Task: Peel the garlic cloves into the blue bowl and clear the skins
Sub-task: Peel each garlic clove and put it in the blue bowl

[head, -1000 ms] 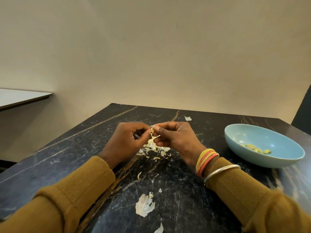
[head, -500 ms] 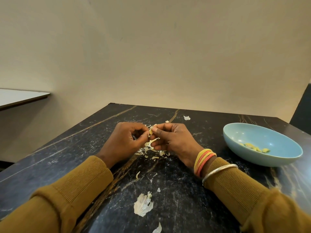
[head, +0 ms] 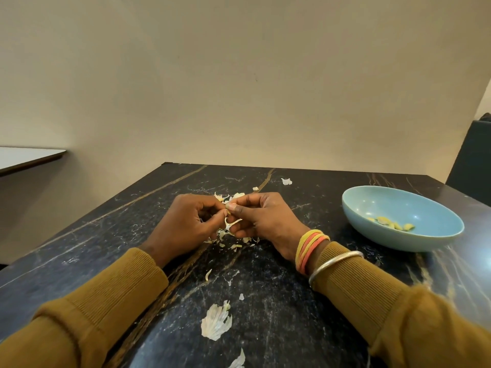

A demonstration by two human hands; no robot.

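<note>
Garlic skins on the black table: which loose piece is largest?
The white fan-shaped papery skin between the two mustard sleeves; every other piece is a much smaller flake.

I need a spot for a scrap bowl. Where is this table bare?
Bare: the table left of the left hand, and the strip between right hand and blue bowl. Crowded: garlic skins under both hands and near the front edge.

— Kitchen?
— A plain dining room, rather; home or canteen, I cannot tell. Dark marbled desk [head: 279,301], blue bowl [head: 377,235] of peeled garlic [head: 393,224], bare beige wall [head: 239,75], second white table [head: 24,158] at the left.
</note>
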